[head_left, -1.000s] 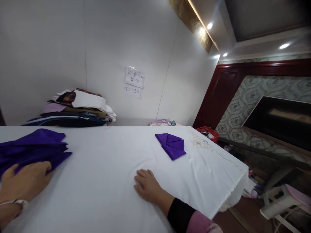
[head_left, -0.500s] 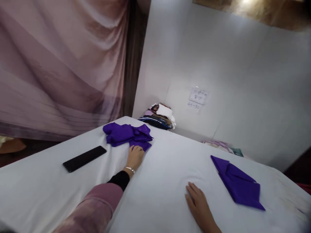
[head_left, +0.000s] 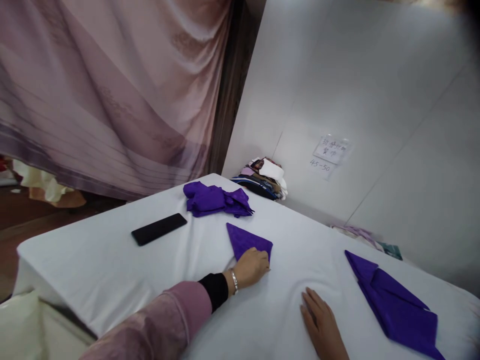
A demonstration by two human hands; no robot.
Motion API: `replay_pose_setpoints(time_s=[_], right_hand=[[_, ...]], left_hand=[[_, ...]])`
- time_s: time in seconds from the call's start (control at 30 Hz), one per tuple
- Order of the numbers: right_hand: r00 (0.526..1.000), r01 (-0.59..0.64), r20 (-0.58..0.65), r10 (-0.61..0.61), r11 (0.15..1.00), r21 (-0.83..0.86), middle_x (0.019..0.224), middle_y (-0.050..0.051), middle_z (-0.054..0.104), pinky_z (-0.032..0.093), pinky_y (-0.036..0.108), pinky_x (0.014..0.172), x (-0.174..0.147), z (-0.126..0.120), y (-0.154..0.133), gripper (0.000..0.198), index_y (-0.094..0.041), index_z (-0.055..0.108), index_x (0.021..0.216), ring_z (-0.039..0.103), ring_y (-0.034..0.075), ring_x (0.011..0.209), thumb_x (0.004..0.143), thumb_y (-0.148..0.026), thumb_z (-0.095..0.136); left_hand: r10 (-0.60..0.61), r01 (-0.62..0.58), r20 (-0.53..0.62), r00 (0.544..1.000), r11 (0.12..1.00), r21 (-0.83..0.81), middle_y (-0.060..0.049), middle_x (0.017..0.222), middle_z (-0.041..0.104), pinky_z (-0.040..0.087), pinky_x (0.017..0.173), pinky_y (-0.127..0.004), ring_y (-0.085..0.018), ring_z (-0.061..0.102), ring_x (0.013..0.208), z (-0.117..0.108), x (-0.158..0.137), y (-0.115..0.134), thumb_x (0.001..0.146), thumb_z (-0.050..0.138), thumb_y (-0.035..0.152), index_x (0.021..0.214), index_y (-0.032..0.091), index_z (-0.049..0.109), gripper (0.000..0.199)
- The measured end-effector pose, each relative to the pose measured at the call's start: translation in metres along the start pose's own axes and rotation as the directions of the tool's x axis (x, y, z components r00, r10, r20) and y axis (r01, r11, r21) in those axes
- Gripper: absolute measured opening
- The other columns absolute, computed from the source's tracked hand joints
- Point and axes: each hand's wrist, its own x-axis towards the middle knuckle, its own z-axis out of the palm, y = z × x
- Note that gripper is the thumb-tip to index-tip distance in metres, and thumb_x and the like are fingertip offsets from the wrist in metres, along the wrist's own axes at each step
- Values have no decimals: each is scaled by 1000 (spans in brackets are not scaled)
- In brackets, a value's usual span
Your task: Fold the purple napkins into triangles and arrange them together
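Observation:
My left hand (head_left: 253, 267) is closed on the near part of a purple cloth napkin (head_left: 245, 240), whose pointed far end lies flat beyond my fingers. Part of that napkin is hidden beneath the hand. Behind it rests a crumpled heap of purple cloth (head_left: 210, 199). My right hand (head_left: 318, 316) lies flat on the white tablecloth (head_left: 296, 260) with its fingers stretched forward, holding nothing. To its right is a folded purple napkin (head_left: 399, 305) with a pointed tip.
A black phone (head_left: 159, 229) lies on the left of the table. Past the far edge sits a pile of folded clothes (head_left: 262, 177). A handwritten sign (head_left: 330, 150) is on the grey wall, and a pink curtain (head_left: 112, 90) hangs at the left.
My left hand has drawn a purple napkin away from the heap, nearer to me and to the right. My right hand stays flat on the table. The view has shifted left.

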Motion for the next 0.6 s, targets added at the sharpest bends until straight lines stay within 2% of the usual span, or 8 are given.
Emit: replay_pose_setpoints(time_s=[0.23,0.37,0.47,0.6], right_hand=[[1000,11,-9,-11,1000,17,132,9,50,35,47,103,1,-6,-5,43,-19,57,120,43,26,124,89,-41,40],[1000,-14,2,14,999,48,132,9,50,34,48,103,3,-13,-10,42,-19,58,119,43,26,124,88,-40,40],[999,-26,-19,28,996,87,131,9,50,33,48,103,4,-18,-14,40,-20,59,118,43,26,124,88,-40,43],[999,-32,-36,38,990,137,130,9,51,33,48,103,3,-24,-19,38,-20,59,118,43,26,123,87,-36,45]], left_hand=[[86,-87,92,992,996,3,-2,81,60,36,70,-29,-14,55,76,9,-3,25,83,55,43,76,16,58,28],[10,-9,207,978,1000,-10,-4,81,63,40,68,-31,-20,58,81,9,-6,42,80,53,52,70,16,62,38],[-52,65,306,950,997,-33,-8,80,66,41,61,-32,-23,60,78,-4,-6,55,84,42,56,71,16,66,48],[-186,216,405,895,976,-27,-10,79,69,43,62,-32,-24,63,75,-28,-1,54,86,41,45,75,17,69,41]])
